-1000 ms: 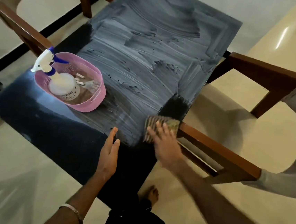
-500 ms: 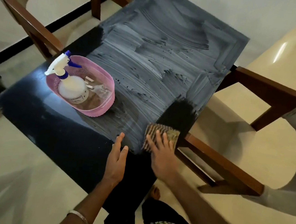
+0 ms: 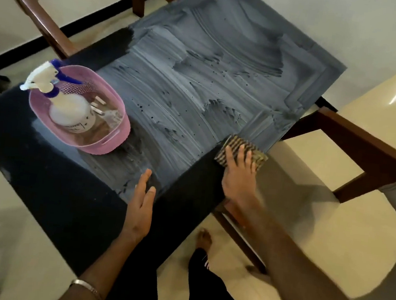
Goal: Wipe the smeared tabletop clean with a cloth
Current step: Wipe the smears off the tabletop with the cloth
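A dark glossy counter (image 3: 51, 184) is seen from above, most of its far surface covered by a pale grey streaked smear (image 3: 212, 86); a clean black band is visible along the near right edge, and the near left part is also dark and clear of smear; a striped, woven cloth (image 3: 252, 150) is pressed flat on the counter at the right edge, just where the clean band meets the smear; the right hand (image 3: 237, 175) is laid on top of the cloth, its fingers (image 3: 241, 154) spread and straight, pushing down rather than curled round it, so that the cloth's far edge and far corners are left showing beyond the fingertips; the left hand (image 3: 140, 207) is rested flat on the counter nearer the middle, fingers extended and holding nothing, well apart from the cloth; a pink plastic basket (image 3: 111, 139) holding a white spray bottle (image 3: 75, 111) with a blue trigger collar is stood on the left of the counter; wooden chairs (image 3: 361, 151) are drawn up around it. The stroke in hand would probably be best done with even downward pressure kept through the flat palm, each pass overlapped with the clean band so no grey strip is left; the basket will likely need shifting before the smear beside it can be reached.
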